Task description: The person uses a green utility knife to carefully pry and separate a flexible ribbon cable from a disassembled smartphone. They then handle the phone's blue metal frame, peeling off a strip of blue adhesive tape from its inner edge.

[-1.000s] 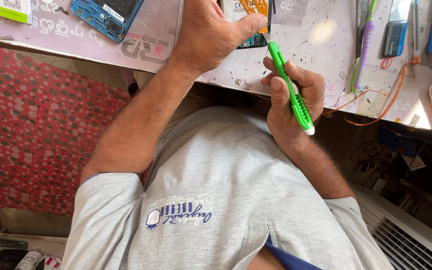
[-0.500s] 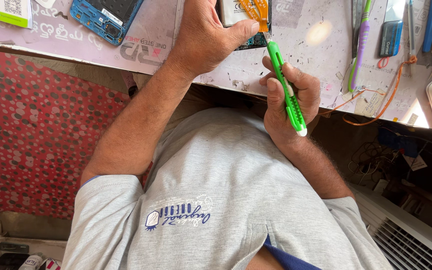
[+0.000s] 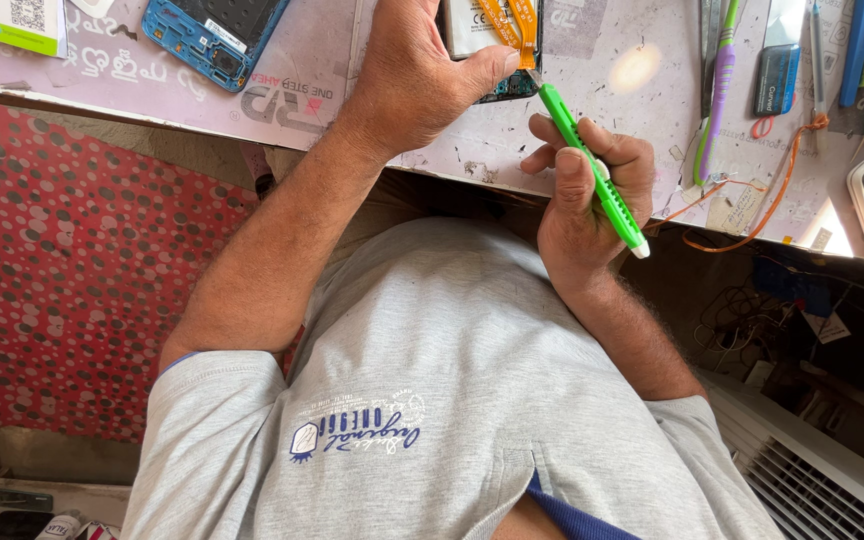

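Right hand point(image 3: 592, 205) grips green tool point(image 3: 592, 172) pen-style; long axis runs diagonally, tip up-left, touching the lower edge of the opened phone point(image 3: 497, 40) at the counter point(image 3: 612, 70) edge. Left hand point(image 3: 422, 70) lies palm-down on the phone, thumb beside the orange flex cable point(image 3: 514, 25), pressing, not clenched. Tip sits just beside the left thumb.

Opened phone with orange flex cable point(image 3: 497, 40): mostly hidden under left hand point(image 3: 417, 70), top cut off by the frame edge. Green plastic pen-shaped tool point(image 3: 592, 170): tip too small to tell whether it touches the phone; mid-shaft covered by right hand point(image 3: 587, 200). Blue phone frame point(image 3: 214, 35) and purple toothbrush point(image 3: 717, 90) cropped at the top.
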